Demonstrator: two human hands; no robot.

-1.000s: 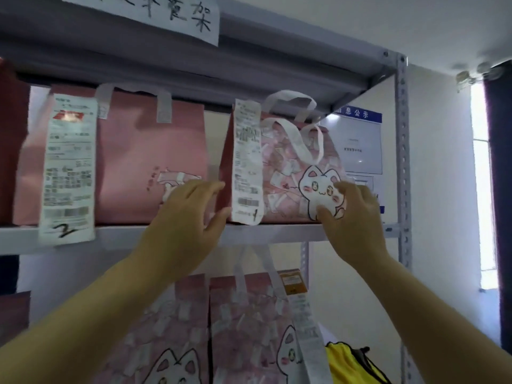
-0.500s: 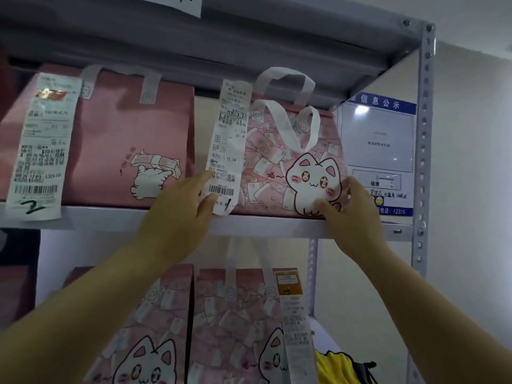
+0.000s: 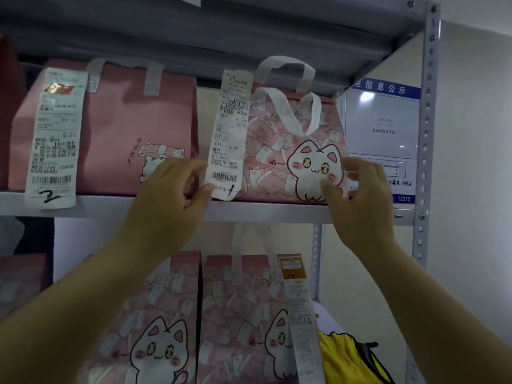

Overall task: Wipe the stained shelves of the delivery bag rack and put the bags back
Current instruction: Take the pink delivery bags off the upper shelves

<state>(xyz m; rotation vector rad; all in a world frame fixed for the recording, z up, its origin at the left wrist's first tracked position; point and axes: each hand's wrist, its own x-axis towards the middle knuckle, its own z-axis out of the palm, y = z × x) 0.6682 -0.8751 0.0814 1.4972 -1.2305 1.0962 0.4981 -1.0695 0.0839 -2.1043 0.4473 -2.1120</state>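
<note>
On the upper shelf point(image 3: 277, 210) of the grey metal rack, at its right end, stands the cat-print delivery bag point(image 3: 291, 151), pink and upright, its white handles point(image 3: 285, 106) looping up toward the shelf above; your two hands flank it. Your left hand point(image 3: 169, 200) sits at the bag's lower left corner, fingers spread and loosely curled, the thumb touching the bottom of the long receipt point(image 3: 228, 139) that hangs down the bag's front left side; whether the fingers actually press the bag's side you cannot tell, since the receipt covers that edge. Your right hand point(image 3: 360, 200) is at the bag's lower right corner, fingers open, the thumb lying against the cartoon cat on the front and the other fingers reaching round the right side; neither hand is closed into a firm grip. Just left of this bag, on the same shelf, stands a plain pink bag point(image 3: 124, 128) with its own receipt point(image 3: 55, 134) hanging over the shelf edge, marked with a handwritten 2. On the lower shelf, two more cat-print bags point(image 3: 194, 314) stand side by side, touching; a yellow cloth item point(image 3: 343, 358) lies just to their right. Behind the rack's right post point(image 3: 425, 134), a blue-headed notice point(image 3: 385, 120) hangs on the wall.
</note>
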